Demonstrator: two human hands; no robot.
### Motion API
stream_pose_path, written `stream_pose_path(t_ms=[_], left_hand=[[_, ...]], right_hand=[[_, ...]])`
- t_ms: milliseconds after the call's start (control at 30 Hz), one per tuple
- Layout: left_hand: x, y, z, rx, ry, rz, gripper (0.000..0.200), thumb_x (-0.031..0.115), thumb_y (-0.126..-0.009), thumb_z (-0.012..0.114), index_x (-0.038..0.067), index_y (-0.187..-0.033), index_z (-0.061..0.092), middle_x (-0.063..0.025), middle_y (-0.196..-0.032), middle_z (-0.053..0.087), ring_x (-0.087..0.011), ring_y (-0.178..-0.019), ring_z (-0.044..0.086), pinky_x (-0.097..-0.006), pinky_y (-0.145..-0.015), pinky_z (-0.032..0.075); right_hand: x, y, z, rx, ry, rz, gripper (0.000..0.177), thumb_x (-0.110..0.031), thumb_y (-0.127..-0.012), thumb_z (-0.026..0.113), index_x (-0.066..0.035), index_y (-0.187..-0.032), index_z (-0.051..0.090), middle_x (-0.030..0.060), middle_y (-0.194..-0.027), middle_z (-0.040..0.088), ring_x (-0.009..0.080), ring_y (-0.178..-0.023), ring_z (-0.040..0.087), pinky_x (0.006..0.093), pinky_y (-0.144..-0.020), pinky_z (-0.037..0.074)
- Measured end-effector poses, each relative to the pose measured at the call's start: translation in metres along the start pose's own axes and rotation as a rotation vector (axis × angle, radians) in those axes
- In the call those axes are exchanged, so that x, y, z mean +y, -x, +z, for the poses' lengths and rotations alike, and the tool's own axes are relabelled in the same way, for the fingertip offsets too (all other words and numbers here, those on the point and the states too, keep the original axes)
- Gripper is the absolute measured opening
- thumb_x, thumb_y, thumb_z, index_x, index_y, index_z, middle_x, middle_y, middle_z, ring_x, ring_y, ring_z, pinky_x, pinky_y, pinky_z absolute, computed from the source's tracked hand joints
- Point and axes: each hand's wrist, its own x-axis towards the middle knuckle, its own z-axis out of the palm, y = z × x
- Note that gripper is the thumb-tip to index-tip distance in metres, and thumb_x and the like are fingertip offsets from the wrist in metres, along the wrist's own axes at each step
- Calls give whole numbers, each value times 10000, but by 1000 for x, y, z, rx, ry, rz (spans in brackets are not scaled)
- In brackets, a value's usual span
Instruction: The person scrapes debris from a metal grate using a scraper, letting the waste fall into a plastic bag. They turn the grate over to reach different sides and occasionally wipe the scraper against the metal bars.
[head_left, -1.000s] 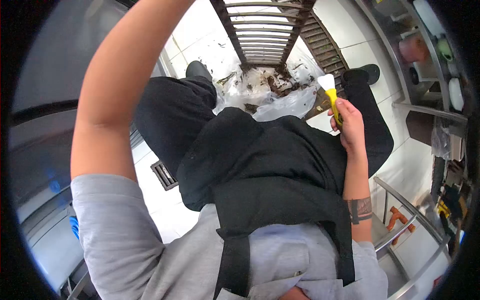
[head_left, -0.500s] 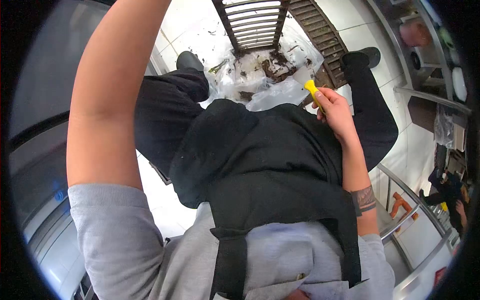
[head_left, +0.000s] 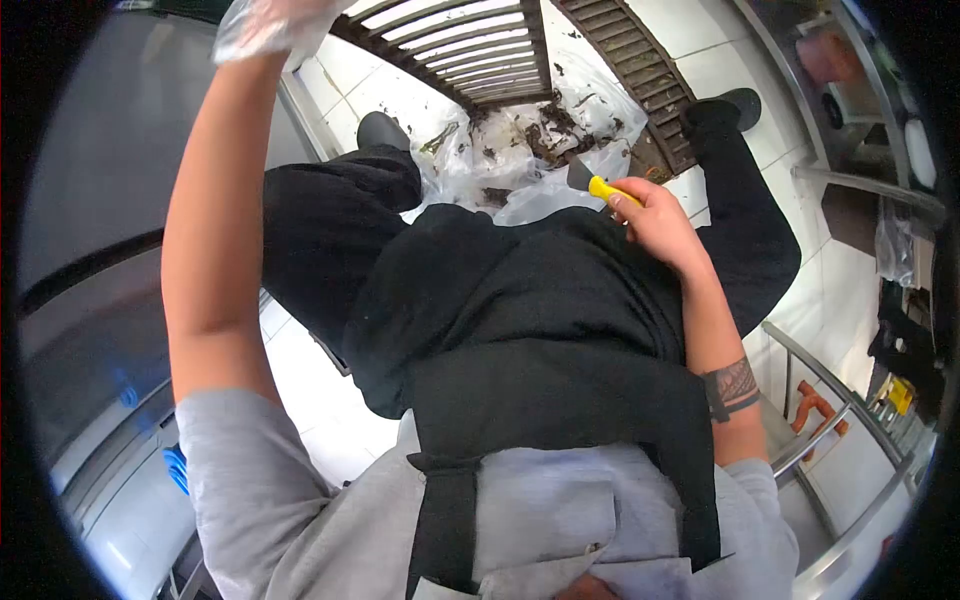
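Observation:
My left hand (head_left: 275, 25), in a clear plastic glove, is at the top left and partly cut off by the frame. It grips the upper end of a dirty brown slatted grate (head_left: 465, 50), which stands tilted with its lower end on a plastic sheet (head_left: 535, 200). In my bare right hand (head_left: 655, 222) is a scraper (head_left: 600, 188) with a yellow handle, its dark blade pointing up and left over the sheet. Dark debris (head_left: 555, 135) lies scattered on the plastic, near the blade.
A second slatted grate (head_left: 640, 70) lies on the white tiled floor (head_left: 705, 30) to the right. Dark cabinets (head_left: 100, 150) line the left side. On the right are a shelf unit (head_left: 860, 110) and a metal rail (head_left: 820, 435) with orange pipe-like pieces (head_left: 815, 408) behind it.
The grate has tilted to the left, and my left hand has come into view at the top. My right hand has turned the scraper, so its blade now shows, pointing left.

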Motion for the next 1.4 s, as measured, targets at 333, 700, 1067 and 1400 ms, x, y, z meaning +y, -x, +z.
stream_pose_path(t_ms=[333, 700, 1067, 1400], left_hand=[[26, -3, -135, 473, 521, -444, 447, 404, -925, 796, -7, -781, 695, -18, -611, 558, -105, -564, 479, -322, -508, 387], [89, 86, -96, 371, 167, 4, 172, 114, -753, 787, 130, -798, 621, -71, -714, 596, -228, -666, 643, -375, -603, 540], [127, 95, -30, 16, 593, -173, 123, 173, -769, 778, 85, -783, 694, -154, -735, 681, -342, -714, 698, -449, -662, 561], [73, 7, -8, -158, 708, -752, 665, 667, -934, 650, 35, -1095, 776, -52, -633, 647, -148, -602, 615, -358, -590, 488]], right_hand=[[3, -40, -50, 209, -209, -8, 294, -254, -982, 643, 12, -1090, 707, 26, -740, 608, 119, -554, 553, 311, -519, 441], [17, -16, -64, 355, -382, -63, 267, -253, -1003, 630, -21, -1121, 686, -13, -743, 591, 71, -546, 531, 256, -486, 418], [10, -28, -70, 325, -392, -67, 283, -260, -1009, 635, -22, -1159, 673, -23, -748, 579, 68, -549, 537, 258, -479, 422], [28, -28, -79, 365, -409, -29, 301, -279, -1004, 631, -29, -1160, 690, -16, -759, 604, 72, -554, 540, 269, -494, 427]])
